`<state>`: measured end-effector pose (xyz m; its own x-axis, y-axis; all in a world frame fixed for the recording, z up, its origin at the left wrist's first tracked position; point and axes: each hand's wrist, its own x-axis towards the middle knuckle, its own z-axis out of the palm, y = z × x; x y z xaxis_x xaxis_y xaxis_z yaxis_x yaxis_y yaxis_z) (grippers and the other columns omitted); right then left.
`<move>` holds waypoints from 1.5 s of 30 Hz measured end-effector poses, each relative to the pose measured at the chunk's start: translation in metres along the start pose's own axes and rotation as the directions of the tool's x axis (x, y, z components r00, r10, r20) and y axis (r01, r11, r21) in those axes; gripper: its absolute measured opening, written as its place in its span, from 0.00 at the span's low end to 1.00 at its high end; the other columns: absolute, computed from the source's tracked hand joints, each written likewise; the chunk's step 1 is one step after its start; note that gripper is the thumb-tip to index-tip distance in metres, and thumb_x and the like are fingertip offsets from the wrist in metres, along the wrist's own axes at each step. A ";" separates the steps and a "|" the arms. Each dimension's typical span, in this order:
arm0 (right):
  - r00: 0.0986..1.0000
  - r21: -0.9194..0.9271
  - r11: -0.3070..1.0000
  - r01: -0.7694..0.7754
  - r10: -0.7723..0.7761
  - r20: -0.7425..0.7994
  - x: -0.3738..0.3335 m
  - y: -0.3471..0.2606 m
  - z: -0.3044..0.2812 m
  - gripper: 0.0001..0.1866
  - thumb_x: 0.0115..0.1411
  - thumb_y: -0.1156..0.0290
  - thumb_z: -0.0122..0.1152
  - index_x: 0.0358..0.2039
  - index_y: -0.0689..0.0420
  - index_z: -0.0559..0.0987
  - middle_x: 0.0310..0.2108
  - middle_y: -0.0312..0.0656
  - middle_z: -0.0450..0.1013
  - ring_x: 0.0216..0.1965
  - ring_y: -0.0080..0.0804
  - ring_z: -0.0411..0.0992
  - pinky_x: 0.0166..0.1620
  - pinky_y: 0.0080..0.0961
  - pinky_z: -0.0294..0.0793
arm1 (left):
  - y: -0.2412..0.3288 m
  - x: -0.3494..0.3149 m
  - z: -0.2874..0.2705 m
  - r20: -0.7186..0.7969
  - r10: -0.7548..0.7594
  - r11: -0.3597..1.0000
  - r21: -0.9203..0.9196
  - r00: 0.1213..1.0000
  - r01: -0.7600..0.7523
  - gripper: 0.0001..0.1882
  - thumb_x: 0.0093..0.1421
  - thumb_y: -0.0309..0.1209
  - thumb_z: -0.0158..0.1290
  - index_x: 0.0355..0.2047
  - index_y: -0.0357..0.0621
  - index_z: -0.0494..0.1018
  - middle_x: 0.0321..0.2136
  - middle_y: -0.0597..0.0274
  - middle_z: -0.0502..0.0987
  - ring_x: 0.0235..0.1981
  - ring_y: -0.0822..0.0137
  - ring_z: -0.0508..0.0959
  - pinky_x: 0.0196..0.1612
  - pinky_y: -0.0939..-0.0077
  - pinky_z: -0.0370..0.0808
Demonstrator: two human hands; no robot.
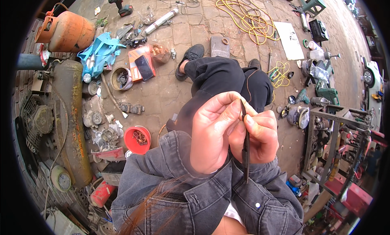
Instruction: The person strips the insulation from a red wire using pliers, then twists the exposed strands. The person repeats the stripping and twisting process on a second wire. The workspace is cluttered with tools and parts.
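dark thin tool [245,145] between two hands

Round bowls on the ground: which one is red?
The red bowl lying left of the person's left hand, with rusty bits inside. The other round tub, farther up by the orange box, is dull grey metal.

Orange gas cylinder [69,32], red bowl [137,140], yellow cable [245,17], grey denim jacket [195,198], blue bag [99,52]
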<state>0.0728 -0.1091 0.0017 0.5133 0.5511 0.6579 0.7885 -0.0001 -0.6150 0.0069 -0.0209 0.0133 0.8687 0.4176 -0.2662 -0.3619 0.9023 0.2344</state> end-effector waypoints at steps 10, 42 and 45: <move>0.999 -0.010 1.000 0.028 -0.028 0.041 0.003 0.003 0.002 0.16 0.54 0.87 0.62 0.41 0.59 0.70 0.25 0.39 0.69 0.23 0.30 0.65 0.30 0.27 0.66 | 0.000 0.003 0.000 -0.020 -0.018 1.000 -0.014 1.000 0.018 0.07 0.70 0.26 0.47 0.42 0.34 0.72 0.35 0.57 0.78 0.36 0.72 0.78 0.43 0.80 0.75; 0.938 0.179 0.937 -0.300 0.324 -0.123 0.009 -0.003 -0.006 0.09 0.52 0.85 0.64 0.31 0.59 0.75 0.27 0.41 0.73 0.34 0.31 0.70 0.50 0.39 0.78 | 0.004 0.012 -0.014 0.537 0.393 0.062 0.794 0.746 -0.605 0.15 0.55 0.14 0.61 0.43 0.38 0.80 0.38 0.58 0.71 0.30 0.68 0.78 0.36 0.78 0.78; 0.954 0.170 0.946 -0.276 0.292 -0.074 0.010 -0.003 -0.010 0.09 0.52 0.85 0.64 0.32 0.59 0.75 0.28 0.40 0.74 0.34 0.31 0.70 0.51 0.40 0.78 | 0.007 0.011 -0.013 0.546 0.397 -0.004 0.805 0.738 -0.594 0.13 0.55 0.15 0.61 0.41 0.38 0.80 0.38 0.58 0.71 0.31 0.67 0.77 0.35 0.77 0.77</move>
<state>0.0794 -0.1120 0.0142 0.7447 0.4635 0.4801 0.5466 -0.0110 -0.8373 0.0093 -0.0090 0.0001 0.6816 0.6079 0.4074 -0.2426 -0.3376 0.9095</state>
